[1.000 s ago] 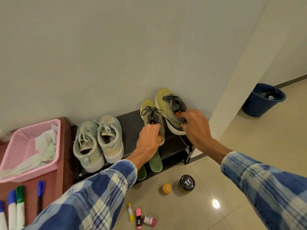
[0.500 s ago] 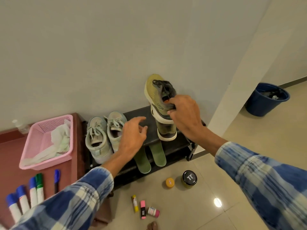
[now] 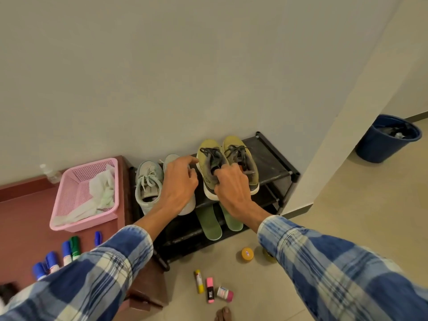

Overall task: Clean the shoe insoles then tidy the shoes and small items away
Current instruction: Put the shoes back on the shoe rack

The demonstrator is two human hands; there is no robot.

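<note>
my right hand [image 3: 231, 188] gripping the olive sneakers [image 3: 232, 143] at their openings, pair sat side by side on top of the black rack [image 3: 273, 158], left hand [image 3: 179, 179] loose, holding nothing, above the pale sneakers [image 3: 148, 181], green insoles [image 3: 208, 224] on a lower shelf

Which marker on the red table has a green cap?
The green-capped marker, lying against a blue-capped marker, left of the lone blue pen; all other visible caps are blue.

Rack [image 3: 274, 156] right end sitting bare; grey shoes [image 3: 148, 181] crowding left, yellow shoes [image 3: 234, 144] blocking middle, wall [image 3: 185, 77] closing off behind.
</note>
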